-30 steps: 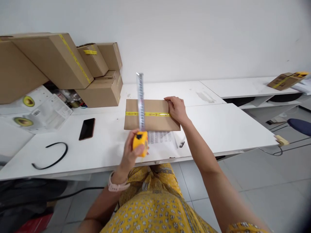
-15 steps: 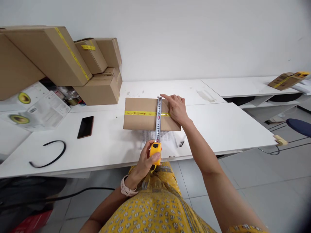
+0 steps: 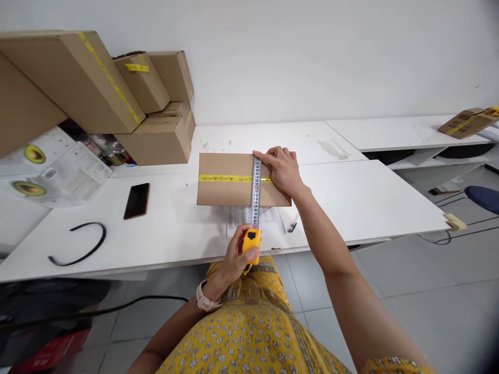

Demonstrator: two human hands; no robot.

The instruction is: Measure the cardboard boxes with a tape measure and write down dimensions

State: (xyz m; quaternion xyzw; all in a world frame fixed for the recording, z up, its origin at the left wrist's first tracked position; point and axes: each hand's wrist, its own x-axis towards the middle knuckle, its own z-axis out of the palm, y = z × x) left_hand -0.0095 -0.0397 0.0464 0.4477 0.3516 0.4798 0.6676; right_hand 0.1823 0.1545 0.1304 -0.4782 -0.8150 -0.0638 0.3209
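My left hand (image 3: 233, 264), a pale pink watch on its wrist, is closed around a yellow tape measure (image 3: 251, 240) near the table's front edge. The metal blade runs away from it across the top of a small cardboard box (image 3: 222, 194) sealed with yellow tape. At the box's far edge my right hand (image 3: 287, 172) presses the blade's end with its index finger, the other fingers bent over the box's right side. Its thumb is hidden. Beneath the box, a printed sheet (image 3: 237, 217) partly shows, and a pen (image 3: 292, 226) lies beside it.
Cardboard boxes (image 3: 154, 140) are stacked at the left, near avocado-printed packaging (image 3: 62, 166). A phone (image 3: 136, 200) and a black headband-like loop (image 3: 102, 239) lie on the white table (image 3: 351, 202). Another taped box (image 3: 463, 123) sits far right, above a dark stool (image 3: 483, 198).
My right index finger has shifted slightly left, onto the blade's end, at the box's far edge. The camera view has tilted a little; my left hand keeps its hold on the tape measure.
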